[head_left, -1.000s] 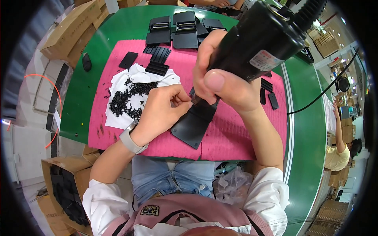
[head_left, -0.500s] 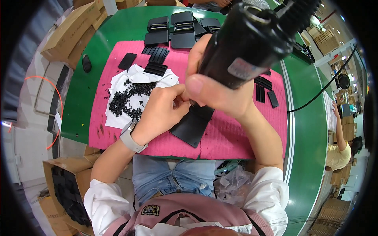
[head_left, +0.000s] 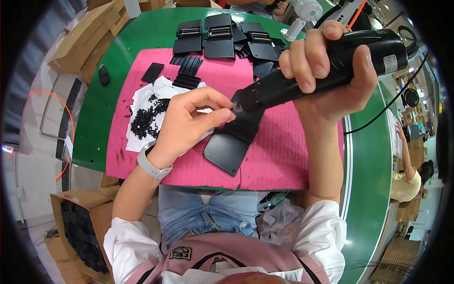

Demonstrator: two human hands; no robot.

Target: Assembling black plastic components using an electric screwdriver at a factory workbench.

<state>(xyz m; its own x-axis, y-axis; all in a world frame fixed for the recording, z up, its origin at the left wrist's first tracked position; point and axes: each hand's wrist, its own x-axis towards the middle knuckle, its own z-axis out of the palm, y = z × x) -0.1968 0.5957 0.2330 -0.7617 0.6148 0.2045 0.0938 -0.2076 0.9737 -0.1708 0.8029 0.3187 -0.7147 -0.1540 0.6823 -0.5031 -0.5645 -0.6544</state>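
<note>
Black panel [head_left: 229,146] lies on the pink mat [head_left: 279,156], right of the mat's middle, set aslant, its near part bare. Power screwdriver [head_left: 341,64] is above its far part, leaning well over, its tip to the left and its body rising to the right. Contact between tip and panel: cannot tell.

My right hand [head_left: 338,99] is wrapped around the screwdriver's body, thumb on the near side, fingers over the far side. My left hand [head_left: 189,116] is narrow, thumb and forefinger almost together just beside the tip; whether a screw sits between them I cannot tell.

Against half a second ago: the screwdriver then stood steeply towards my view; now it is tipped to the right and my right hand has moved right and turned with it. My left finger and thumb have shifted to show a slimmer pinch, and more of the panel is uncovered.

Counts: one screwdriver; one panel beneath it; one white cloth [head_left: 137,100] to the left, bearing a heap of black screws [head_left: 142,123], too many to count; one small flat plate [head_left: 152,72] beyond the cloth; slotted strips [head_left: 187,71] beside it, overlapping, number unclear; three black stands [head_left: 219,47] plainly seen on the far green table, other pieces partly hidden; one white fan [head_left: 307,9] at the far right.
</note>
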